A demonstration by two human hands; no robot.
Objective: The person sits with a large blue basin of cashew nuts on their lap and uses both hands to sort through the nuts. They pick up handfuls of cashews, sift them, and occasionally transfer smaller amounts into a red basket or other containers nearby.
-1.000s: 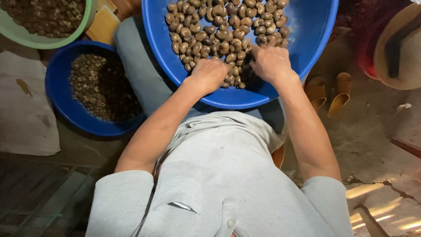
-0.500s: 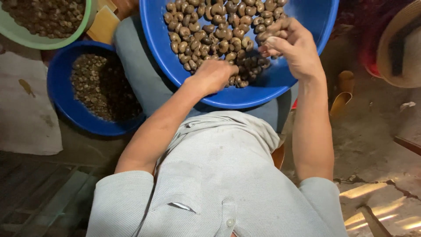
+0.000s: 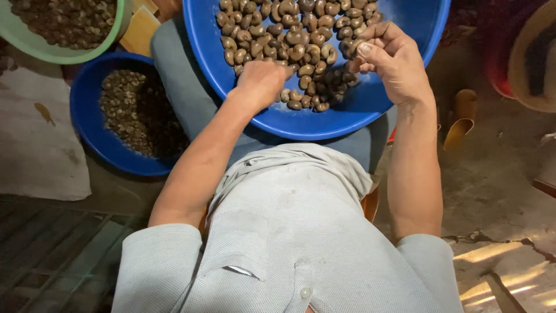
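A large blue basin (image 3: 347, 119) rests on my lap, filled with several brown kidney-shaped nuts (image 3: 289, 40). My left hand (image 3: 262, 81) lies curled on the nuts near the basin's front, fingers closed down among them. My right hand (image 3: 391, 61) is raised above the right side of the pile, pinching a nut between thumb and fingertips. Whether the left hand holds a nut is hidden.
A smaller blue bowl (image 3: 87, 124) of small dark shell pieces sits at my left. A green bowl (image 3: 119, 32) of nuts stands behind it. A pale cloth (image 3: 40, 150) lies on the floor at left. A round woven object (image 3: 530, 58) is at the far right.
My right hand has lifted out of the pile with a nut and moved up and right. The left hand has stayed on the nuts.
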